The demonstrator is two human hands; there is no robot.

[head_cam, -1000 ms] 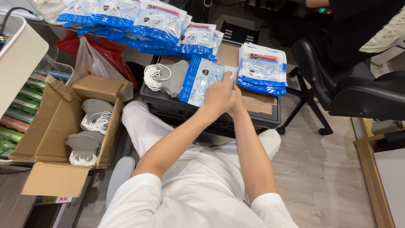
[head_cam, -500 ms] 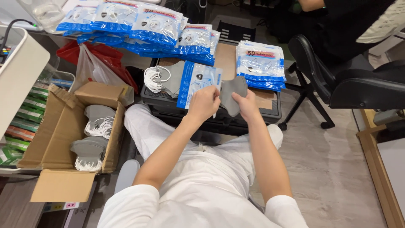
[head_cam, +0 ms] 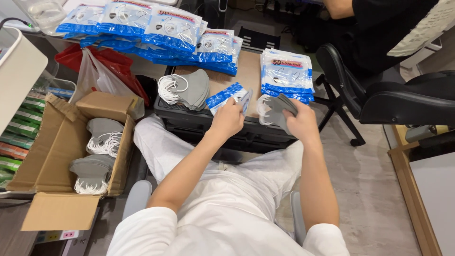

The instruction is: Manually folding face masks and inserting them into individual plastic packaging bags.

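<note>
A blue-and-white flat pouch (head_cam: 226,97) sits in the left hand (head_cam: 228,119). A stack of identical pouches (head_cam: 287,74) lies beyond it to the right. Overlapping pouches (head_cam: 156,28) line the far row. Green boxes (head_cam: 18,125), possibly cartons, occupy the left edge. An open cardboard box (head_cam: 52,156) stands beside them.

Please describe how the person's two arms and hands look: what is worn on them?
Both arms are bare from short white sleeves down. The left hand and right hand are bare too: no gloves, and no watch, ring or bracelet that I can see. The trousers are white as well.
</note>
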